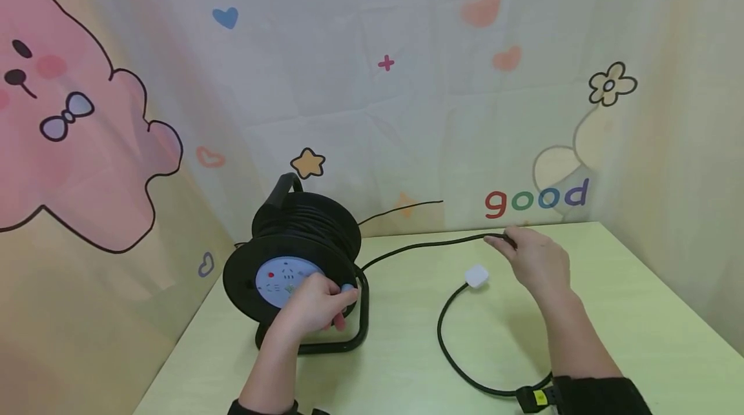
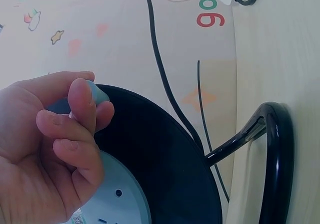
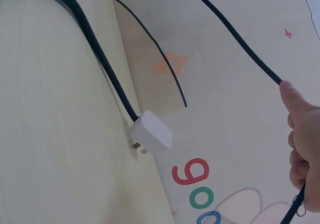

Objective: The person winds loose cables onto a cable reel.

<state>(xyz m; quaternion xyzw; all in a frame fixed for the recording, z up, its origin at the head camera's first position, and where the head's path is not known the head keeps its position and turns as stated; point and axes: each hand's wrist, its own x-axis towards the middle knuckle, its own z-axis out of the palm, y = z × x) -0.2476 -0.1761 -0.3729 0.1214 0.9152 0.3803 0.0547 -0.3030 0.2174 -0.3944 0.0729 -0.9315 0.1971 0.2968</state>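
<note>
A black cable reel (image 1: 241,286) stands at the left of the table, cable wound round its drum and a pale blue socket panel (image 1: 273,283) on its front. My left hand (image 1: 316,305) is at the front disc, thumb and fingers pinching a small light blue knob (image 2: 101,95) near the rim. Off to the right, my right hand (image 1: 540,263) grips the black cable (image 1: 430,244), which runs from the reel above the table. The cable's tail passes out below that hand in the right wrist view. Its white plug (image 1: 476,276) ends a loop of cable near the right hand.
The reel's black tube stand (image 1: 364,318) curves round its right side, and a carry handle (image 1: 285,190) rises on top. Behind the pale green table (image 1: 401,363) hangs a printed curtain (image 1: 349,79); a thin dark line (image 1: 401,208) shows on it beyond the reel.
</note>
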